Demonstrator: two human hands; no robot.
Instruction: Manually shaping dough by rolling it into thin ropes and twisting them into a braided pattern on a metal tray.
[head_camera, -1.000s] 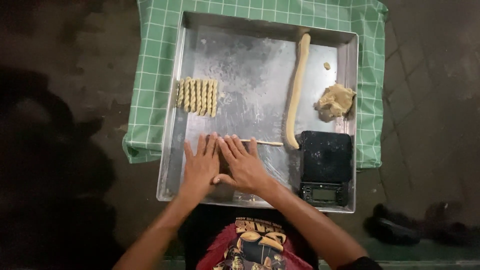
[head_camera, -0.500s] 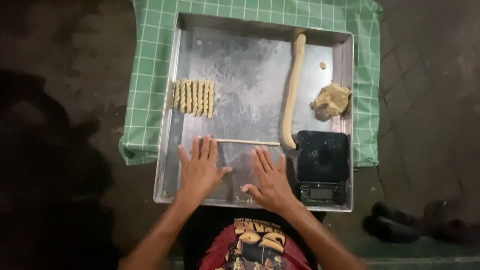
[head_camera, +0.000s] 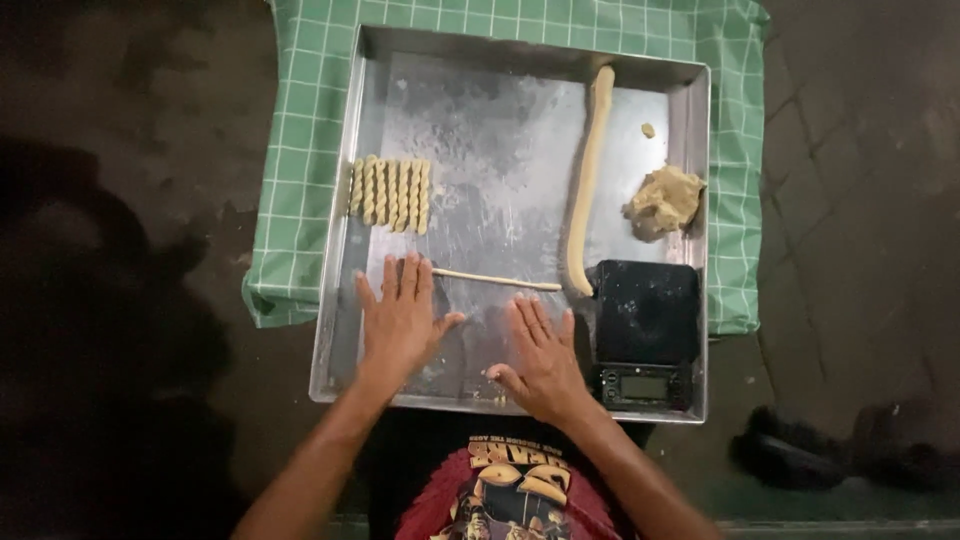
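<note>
- A square metal tray lies on a green checked cloth, and it serves as the landmark for everything here.
- The left hand rests flat, palm down, in the tray's near-left part. Its fingers are released and spread, grasping nothing.
- The tips of the left hand's fingers lie at the left end of a thin dough strand; whether they touch it cannot be told.
- The thin dough strand lies crosswise on the tray floor, a little nearer than the tray's middle.
- The right hand lies flat near the tray's near rim, right of the left hand, with fingers released and holding nothing. It sits just short of the thin dough strand, apart from it.
- A black kitchen scale fills the tray's near-right corner, just beside the right hand.
- A thick dough rope runs from the tray's far rim down to the scale's left corner.
- A dough lump sits against the tray's right wall, with a small dough crumb beyond it.
- A row of twisted dough pieces lies side by side against the tray's left wall.
</note>
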